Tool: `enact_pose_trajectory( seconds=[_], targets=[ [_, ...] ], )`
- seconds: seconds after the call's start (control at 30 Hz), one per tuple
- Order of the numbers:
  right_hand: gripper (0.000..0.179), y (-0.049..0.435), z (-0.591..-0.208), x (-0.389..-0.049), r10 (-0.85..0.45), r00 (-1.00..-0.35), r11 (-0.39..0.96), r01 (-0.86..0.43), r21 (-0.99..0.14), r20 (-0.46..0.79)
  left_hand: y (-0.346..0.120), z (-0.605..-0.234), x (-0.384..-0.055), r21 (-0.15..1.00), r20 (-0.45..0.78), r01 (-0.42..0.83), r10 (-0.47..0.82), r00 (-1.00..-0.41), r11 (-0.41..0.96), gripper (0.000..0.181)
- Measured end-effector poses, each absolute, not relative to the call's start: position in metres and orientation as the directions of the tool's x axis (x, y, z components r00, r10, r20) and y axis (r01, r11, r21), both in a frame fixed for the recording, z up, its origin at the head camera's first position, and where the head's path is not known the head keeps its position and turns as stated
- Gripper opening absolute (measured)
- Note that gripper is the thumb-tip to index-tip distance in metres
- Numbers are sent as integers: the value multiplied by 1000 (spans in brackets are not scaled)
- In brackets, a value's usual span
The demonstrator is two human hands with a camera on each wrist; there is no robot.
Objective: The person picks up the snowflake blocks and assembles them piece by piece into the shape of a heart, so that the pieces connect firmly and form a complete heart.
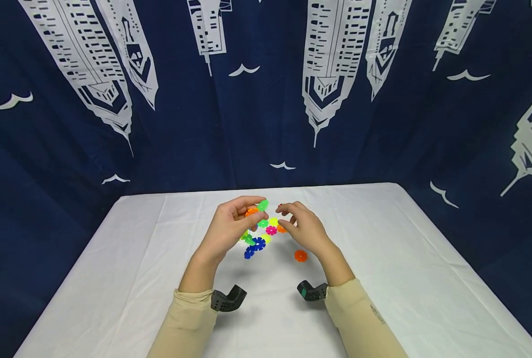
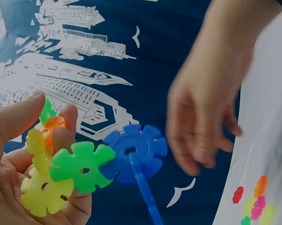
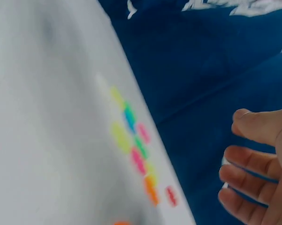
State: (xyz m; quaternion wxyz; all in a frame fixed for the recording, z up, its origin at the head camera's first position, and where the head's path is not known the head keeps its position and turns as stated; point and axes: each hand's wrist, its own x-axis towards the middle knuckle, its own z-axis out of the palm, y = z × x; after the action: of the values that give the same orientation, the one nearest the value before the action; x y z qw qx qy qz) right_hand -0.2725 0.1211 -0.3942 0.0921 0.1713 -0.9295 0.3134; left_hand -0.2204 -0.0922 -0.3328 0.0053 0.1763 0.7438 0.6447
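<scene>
My left hand (image 1: 227,223) holds a chain of notched plastic flower discs raised over the table. In the left wrist view, the chain runs from an orange disc (image 2: 52,129) and a bright green disc (image 2: 48,111) by the thumb, through yellow discs (image 2: 37,199) and a green disc (image 2: 80,176), to a blue disc (image 2: 152,150). Another blue disc (image 2: 148,194), seen edge-on, slots into that one. To the right, apart from the chain, my right hand (image 1: 306,228) hovers with fingers loosely bent and nothing in its grasp.
Loose discs lie on the white tablecloth (image 1: 373,238) beyond the hands, among them a pink disc (image 1: 271,230) and a red disc (image 2: 238,194). A single orange disc (image 1: 300,255) lies nearer, below the right hand. A dark blue printed curtain (image 1: 257,114) hangs behind the table.
</scene>
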Motion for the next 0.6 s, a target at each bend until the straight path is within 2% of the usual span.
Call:
enact_pose_trajectory(
  seconds=[0.17, 0.4, 0.5, 0.6],
  targets=[
    [38, 125, -424, -287, -251, -957, 786, -288, -546, 143, -91, -333, -221, 957, 239, 271, 249, -939, 103, 33],
    [54, 126, -454, -295, -266, -958, 841, -287, -459, 112, -91, -332, -221, 962, 246, 267, 237, -940, 59, 33],
    [51, 125, -458, -295, -276, -955, 856, -294, -425, 105, -91, -332, -221, 967, 247, 254, 253, -935, -7, 33],
    [41, 124, -459, -295, -282, -951, 855, -309, -416, 127, -92, -332, -221, 969, 248, 244, 264, -932, -46, 33]
  ],
)
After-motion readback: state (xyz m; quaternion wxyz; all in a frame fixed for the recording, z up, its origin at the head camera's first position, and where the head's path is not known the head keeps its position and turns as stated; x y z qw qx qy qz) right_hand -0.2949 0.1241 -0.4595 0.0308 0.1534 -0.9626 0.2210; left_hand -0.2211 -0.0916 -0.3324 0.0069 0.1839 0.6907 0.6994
